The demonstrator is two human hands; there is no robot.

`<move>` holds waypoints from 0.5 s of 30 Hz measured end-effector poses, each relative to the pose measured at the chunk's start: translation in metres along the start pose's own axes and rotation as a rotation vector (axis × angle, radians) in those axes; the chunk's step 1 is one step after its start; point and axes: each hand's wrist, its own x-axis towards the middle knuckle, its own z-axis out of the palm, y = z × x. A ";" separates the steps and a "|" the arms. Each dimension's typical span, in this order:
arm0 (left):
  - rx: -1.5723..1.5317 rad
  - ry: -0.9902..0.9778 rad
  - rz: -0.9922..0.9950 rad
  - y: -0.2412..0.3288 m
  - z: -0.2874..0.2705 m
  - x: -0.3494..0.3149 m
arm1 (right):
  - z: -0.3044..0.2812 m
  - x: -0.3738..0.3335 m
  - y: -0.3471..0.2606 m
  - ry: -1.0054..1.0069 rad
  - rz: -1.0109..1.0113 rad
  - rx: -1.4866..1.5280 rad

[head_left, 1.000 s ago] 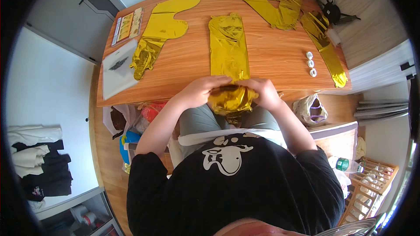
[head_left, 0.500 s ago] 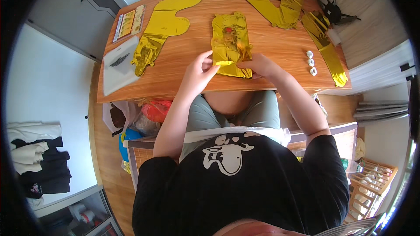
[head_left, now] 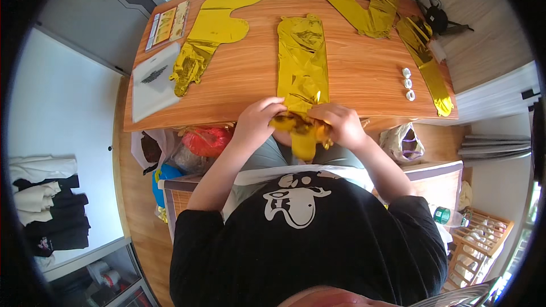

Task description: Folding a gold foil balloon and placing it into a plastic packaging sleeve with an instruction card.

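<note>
A shiny gold foil balloon (head_left: 302,59), flat and uninflated, stretches from the middle of the table to its front edge. My left hand (head_left: 255,120) pinches its near part on the left side. Opposite it, my right hand (head_left: 341,126) grips the same part on the right. Between my hands the foil is bunched and blurred, with a loose flap hanging past the table edge above my lap. Further flat gold foil balloons lie at the left (head_left: 213,28), at the back right (head_left: 364,8) and along the right edge (head_left: 424,59).
On the wooden table (head_left: 239,94), a clear plastic sleeve (head_left: 156,82) and a printed card (head_left: 169,25) lie at the left. Three small white rolls (head_left: 408,84) stand at the right. A black device with antennas (head_left: 437,20) sits in the back right corner. Bags (head_left: 207,141) rest below the table.
The folded foil balloon has been opened out into a longer strip. Both my hands have moved toward me, bringing its near end over the table edge.
</note>
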 end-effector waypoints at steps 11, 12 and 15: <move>0.079 0.059 0.161 0.007 0.006 0.000 | -0.010 0.001 -0.005 0.007 -0.191 -0.120; 0.079 0.059 0.161 0.007 0.007 0.000 | -0.011 0.003 -0.006 0.027 -0.237 -0.140; 0.066 0.059 0.166 0.008 0.007 0.000 | -0.012 0.002 -0.006 0.020 -0.213 -0.164</move>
